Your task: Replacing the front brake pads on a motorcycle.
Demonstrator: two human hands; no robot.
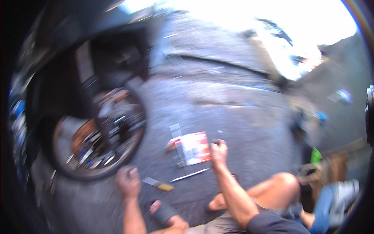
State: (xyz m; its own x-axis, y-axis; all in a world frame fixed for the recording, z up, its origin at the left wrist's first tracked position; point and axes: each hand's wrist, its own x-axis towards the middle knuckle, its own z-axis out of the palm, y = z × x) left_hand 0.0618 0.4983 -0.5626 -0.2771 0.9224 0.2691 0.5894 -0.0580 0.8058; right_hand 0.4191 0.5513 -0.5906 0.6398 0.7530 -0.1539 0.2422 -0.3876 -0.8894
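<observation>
My left hand (128,181) is beside the lower rim of a dark spoked wheel (136,132), its fingers curled and blurred; I cannot make out what they hold. My right hand (219,152), also closed, is at the right edge of a red-and-white flat packet (194,146), around something small that I cannot identify. Left of the packet lie grey metal pieces (175,130). A thin white stick (189,174) lies below it, and a yellow-handled tool (163,186) lies right of my left hand.
The dark vehicle body (58,70) rises above the wheel on the left. My sandalled foot (163,212) is between my arms. At right are a blue-jeaned leg (325,206), brownish clutter (331,167) and a green object (315,156). A bright white shape (284,50) stands beyond.
</observation>
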